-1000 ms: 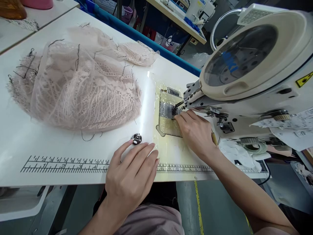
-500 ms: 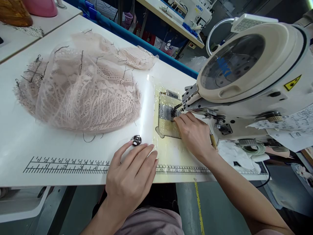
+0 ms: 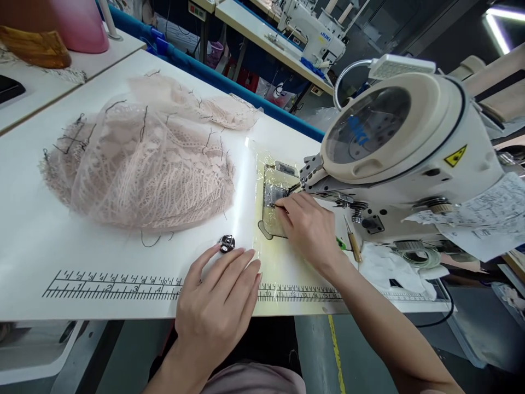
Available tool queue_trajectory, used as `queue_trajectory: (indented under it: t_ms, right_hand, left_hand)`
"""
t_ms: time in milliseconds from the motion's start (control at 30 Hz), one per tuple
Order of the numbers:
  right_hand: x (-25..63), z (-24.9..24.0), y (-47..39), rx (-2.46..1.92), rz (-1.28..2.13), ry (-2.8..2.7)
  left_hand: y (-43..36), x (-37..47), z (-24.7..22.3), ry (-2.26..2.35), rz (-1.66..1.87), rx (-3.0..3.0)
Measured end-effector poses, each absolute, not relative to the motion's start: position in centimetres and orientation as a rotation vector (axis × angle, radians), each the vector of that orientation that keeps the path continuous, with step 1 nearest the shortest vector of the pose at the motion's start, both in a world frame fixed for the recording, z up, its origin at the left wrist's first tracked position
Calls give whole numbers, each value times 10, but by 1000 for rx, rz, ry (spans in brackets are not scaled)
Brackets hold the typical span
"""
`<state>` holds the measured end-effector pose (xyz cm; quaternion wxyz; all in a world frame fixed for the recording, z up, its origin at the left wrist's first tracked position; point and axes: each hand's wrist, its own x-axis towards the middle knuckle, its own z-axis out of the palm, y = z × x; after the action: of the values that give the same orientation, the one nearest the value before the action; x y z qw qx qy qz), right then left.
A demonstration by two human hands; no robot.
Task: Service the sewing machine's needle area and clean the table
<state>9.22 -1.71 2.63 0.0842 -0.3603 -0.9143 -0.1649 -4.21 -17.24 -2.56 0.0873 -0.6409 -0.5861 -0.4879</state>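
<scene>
At far left, partly cut off by the edge of view, a flat black item (image 3: 10, 88), a brown block (image 3: 35, 46) and a pink item (image 3: 84, 27), all on the side surface (image 3: 33, 112). At near left, below the main surface (image 3: 24, 241), a white tray (image 3: 36, 358). Heaped over the left half of the main surface, pale pink lace (image 3: 143, 175) with loose dark threads; nearer, along the front edge, printed ruler marks (image 3: 115, 287). Right of these, the left hand (image 3: 217, 306), palm down at the near edge, fingers spread, index tip touching the bobbin case (image 3: 227, 243). As for the bobbin case, round and shiny, on the main surface just beyond those fingers and near the lace. Farther right, a plate (image 3: 274, 221) beside the head of the machine (image 3: 377, 126); over the plate's right side, the right hand (image 3: 309, 230), fingers bent, tips close together beside a thin dark item (image 3: 272, 206). Cannot tell whether pinching it. Far beyond, a second machine (image 3: 315, 33). Right of the right hand, a green item (image 3: 341, 243), then an awl (image 3: 353, 246) and white cloth (image 3: 375, 268). At far right, in front of the machine, paper (image 3: 476, 219) with handwriting.
</scene>
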Motion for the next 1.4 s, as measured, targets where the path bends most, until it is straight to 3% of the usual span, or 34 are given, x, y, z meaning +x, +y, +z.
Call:
queue_trajectory:
  t_ms: [367,1400]
  right_hand:
    - [42,26,-4,-1462,-433,-2654]
    - [15,30,41,-1624,-105,-2720]
  left_hand:
    - [-172,-42,-30,-1754,-1490,-1880]
    - [-176,-45,-37,-1812,-1595,-1828]
